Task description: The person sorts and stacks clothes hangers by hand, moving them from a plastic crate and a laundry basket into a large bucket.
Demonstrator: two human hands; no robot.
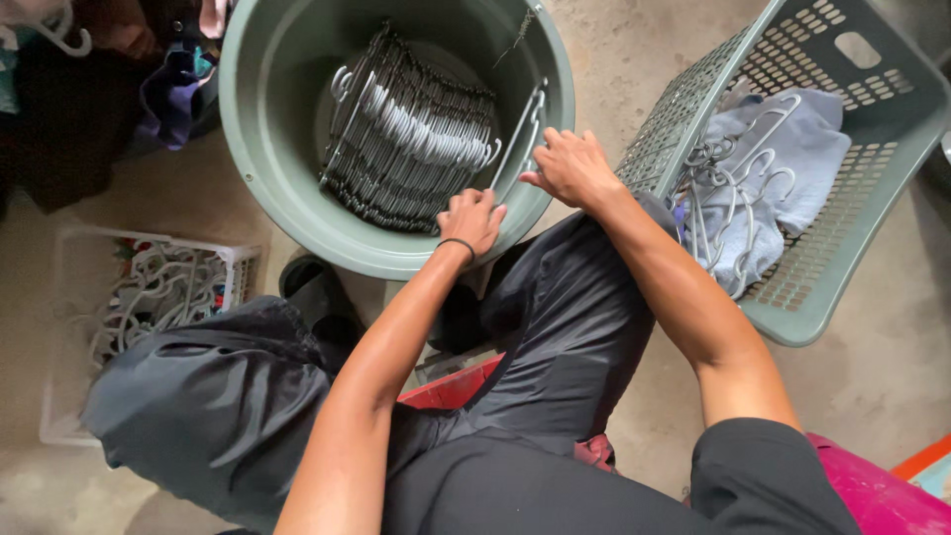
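Note:
A round green tub (287,198) stands in front of my knees with a dense row of grey wire hangers (411,139) stacked inside. A few more hangers (523,134) lean against the tub's right inner wall. My right hand (570,166) grips these leaning hangers at the rim. Closed in a fist, my left hand (474,220) sits at the tub's near rim and holds the lower end of the same hangers; a black band circles its wrist.
A green laundry basket (842,267) tilts at the right, holding a pale blue cloth (792,159) and several loose hangers (728,188). A white crate (59,297) of pale hangers sits at the left. Dark clothes pile at the top left. A pink seat edge shows bottom right.

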